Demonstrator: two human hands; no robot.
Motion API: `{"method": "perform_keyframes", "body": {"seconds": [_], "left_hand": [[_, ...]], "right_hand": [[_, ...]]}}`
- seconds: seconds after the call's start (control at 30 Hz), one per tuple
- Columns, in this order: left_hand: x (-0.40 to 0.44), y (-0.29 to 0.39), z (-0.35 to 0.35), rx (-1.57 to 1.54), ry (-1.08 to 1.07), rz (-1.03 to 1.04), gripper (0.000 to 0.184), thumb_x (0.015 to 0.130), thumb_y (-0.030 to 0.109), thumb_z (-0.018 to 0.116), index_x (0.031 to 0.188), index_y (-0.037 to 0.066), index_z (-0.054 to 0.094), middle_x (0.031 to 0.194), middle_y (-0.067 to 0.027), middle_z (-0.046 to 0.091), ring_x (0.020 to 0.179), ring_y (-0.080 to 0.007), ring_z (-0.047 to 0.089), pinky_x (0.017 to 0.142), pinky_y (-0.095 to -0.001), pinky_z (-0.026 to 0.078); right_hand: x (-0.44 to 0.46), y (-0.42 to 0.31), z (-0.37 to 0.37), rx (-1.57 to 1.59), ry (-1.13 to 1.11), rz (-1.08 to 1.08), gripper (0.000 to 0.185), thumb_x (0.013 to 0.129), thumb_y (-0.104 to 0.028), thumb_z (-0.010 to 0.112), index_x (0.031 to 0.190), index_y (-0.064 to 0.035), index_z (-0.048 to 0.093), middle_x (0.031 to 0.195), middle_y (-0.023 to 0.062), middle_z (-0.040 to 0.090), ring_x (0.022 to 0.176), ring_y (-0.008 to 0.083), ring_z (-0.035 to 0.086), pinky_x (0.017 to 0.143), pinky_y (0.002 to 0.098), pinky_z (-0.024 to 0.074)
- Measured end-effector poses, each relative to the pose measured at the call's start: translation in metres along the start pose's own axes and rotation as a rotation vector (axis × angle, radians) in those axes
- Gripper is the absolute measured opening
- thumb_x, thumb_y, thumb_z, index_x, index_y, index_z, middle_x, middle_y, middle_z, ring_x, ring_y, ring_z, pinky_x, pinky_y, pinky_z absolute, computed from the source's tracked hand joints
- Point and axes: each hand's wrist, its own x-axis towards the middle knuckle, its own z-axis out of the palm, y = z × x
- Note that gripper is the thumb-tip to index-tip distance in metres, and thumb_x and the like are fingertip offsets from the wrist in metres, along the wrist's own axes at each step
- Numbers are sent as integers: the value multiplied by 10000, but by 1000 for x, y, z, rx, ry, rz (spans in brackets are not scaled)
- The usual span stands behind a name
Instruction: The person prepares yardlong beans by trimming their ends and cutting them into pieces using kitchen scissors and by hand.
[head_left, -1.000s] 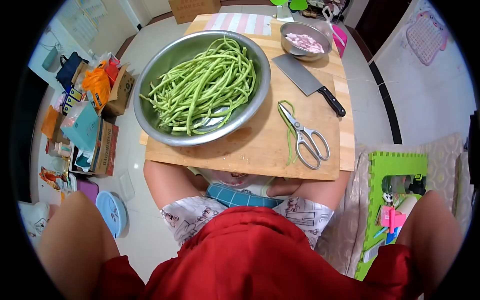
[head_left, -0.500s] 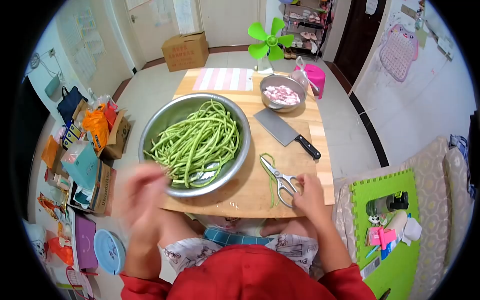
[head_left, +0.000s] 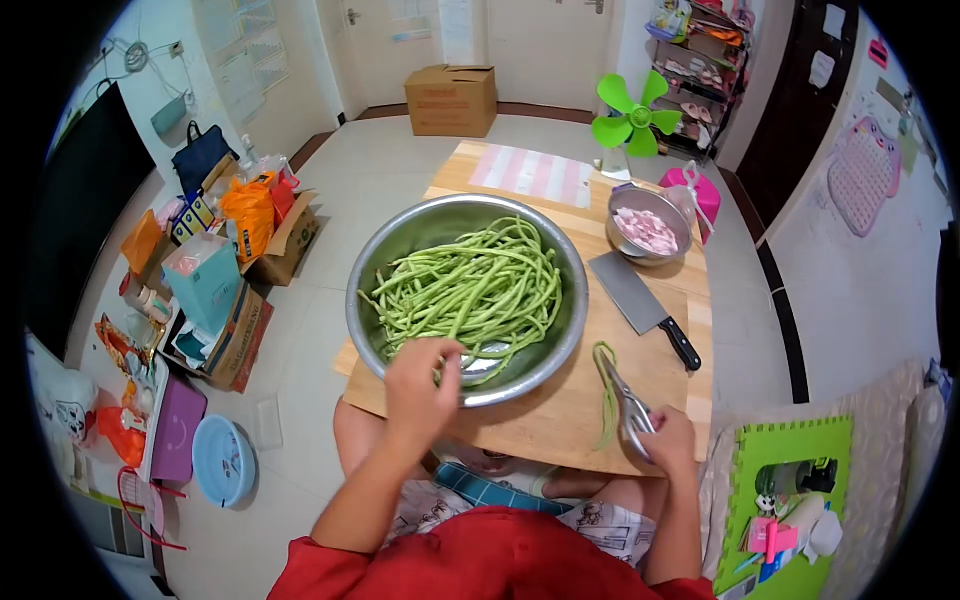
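Observation:
Long green beans [head_left: 470,285] lie heaped in a large metal basin [head_left: 575,330] on a wooden board. My left hand [head_left: 422,385] is over the basin's near rim, fingers curled at the beans; what they hold, if anything, is hidden. My right hand [head_left: 668,437] grips the handles of the silver scissors [head_left: 632,410], which are tilted at the board's near right. Beside the blades a separate green bean [head_left: 607,400] lies bent on the board. A cleaver [head_left: 630,292] with a black handle rests behind the scissors. Pieces of pink meat [head_left: 645,230] fill part of a smaller metal bowl [head_left: 612,225].
The wooden table [head_left: 455,182] carries a striped mat [head_left: 530,174] and a green fan [head_left: 638,115] stands at its far end. Boxes and bags [head_left: 250,215] are on the left. A green foam mat [head_left: 840,440] with small items lies at the right.
My left hand has moved in over the basin's near edge. My right hand has taken hold of the scissors and tilted them off the board. The view has shifted.

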Motion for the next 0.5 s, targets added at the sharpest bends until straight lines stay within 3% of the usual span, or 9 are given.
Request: {"method": "perform_keyframes", "body": {"seconds": [0.03,0.1,0.13,0.2,0.23,0.37,0.43,0.47,0.5], "left_hand": [[14,-14,-6,87,-3,-29,75,755,22,591,824,39,615,759,-106,612,715,-288,584,648,-389,462],[35,-34,-11,310,-311,-130,98,755,103,614,805,20,628,767,-154,636,725,-323,617,651,-421,482],[42,-38,-9,457,-507,-189,131,754,135,620,800,13,633,768,-177,640,733,-337,628,658,-437,488],[45,-45,8,543,-622,-164,160,762,161,618,798,6,635,762,-197,638,740,-349,631,667,-448,490],[46,-46,12,645,-729,-141,192,770,188,617,795,-1,637,756,-217,636,746,-360,634,676,-459,491],[47,-48,4,550,-582,-184,190,800,184,592,793,-2,631,771,-206,644,751,-355,636,676,-442,488],[46,-47,-8,-21,-431,-303,169,836,156,568,888,-3,594,798,-192,655,753,-346,640,672,-401,488],[43,-44,-9,-17,-428,-307,169,836,156,568,888,-3,594,798,-192,655,753,-346,640,672,-401,488],[38,-38,-8,-143,-271,-287,161,850,135,557,940,2,560,805,-178,661,751,-334,643,668,-378,485]], "right_hand": [[3,9,-3,-2,0,-6,396,587,-98,732,931,-14,555,804,141,609,672,299,602,635,360,500],[-1,24,-9,601,-108,-24,351,600,-27,740,896,-28,551,711,89,600,562,186,597,516,277,492],[-4,15,-12,596,-98,-16,351,600,-27,740,896,-28,551,711,89,600,562,186,597,516,277,492],[-13,-22,-21,1099,-247,-36,343,642,48,666,947,-6,519,688,63,578,596,140,598,524,224,482],[-20,-43,-26,1198,-282,-65,307,683,49,633,955,0,500,684,67,560,530,127,554,485,216,469],[-20,-106,-18,1294,-514,-109,254,715,16,640,928,-7,503,679,41,538,485,102,510,421,207,417],[-17,-142,-9,1194,-528,-141,213,728,-11,652,891,-13,515,667,16,540,489,82,498,415,206,393],[-16,-158,-3,1098,-500,-187,194,730,-26,664,865,-17,524,659,5,545,496,68,491,425,203,383],[-14,-171,5,1095,-513,-189,194,730,-26,664,865,-17,524,659,5,545,496,68,491,425,203,383]]}}
